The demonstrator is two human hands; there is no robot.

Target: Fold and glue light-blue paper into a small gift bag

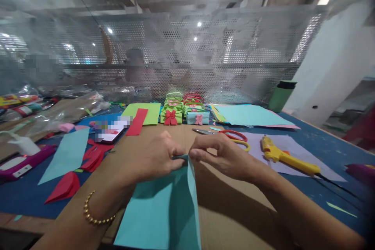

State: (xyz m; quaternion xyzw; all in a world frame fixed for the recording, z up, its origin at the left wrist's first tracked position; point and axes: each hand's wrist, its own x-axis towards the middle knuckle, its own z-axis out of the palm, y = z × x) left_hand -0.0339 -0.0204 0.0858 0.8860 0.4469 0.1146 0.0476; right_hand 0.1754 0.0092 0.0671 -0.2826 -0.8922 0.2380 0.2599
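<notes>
My left hand (152,156) and my right hand (218,154) meet at the far edge of a teal paper sheet (162,211), each pinching that edge between thumb and fingers. The sheet lies on a brown cardboard mat (231,211), and its right strip is folded up into a raised crease. A gold bead bracelet (95,215) circles my left wrist.
Red and yellow scissors (231,136) and a yellow glue gun (285,156) lie right of my hands. Small paper gift bags (183,111) stand at the back, with green, red and teal sheets around. A phone (109,131), red paper pieces (93,156) and a green cup (281,95) are also here.
</notes>
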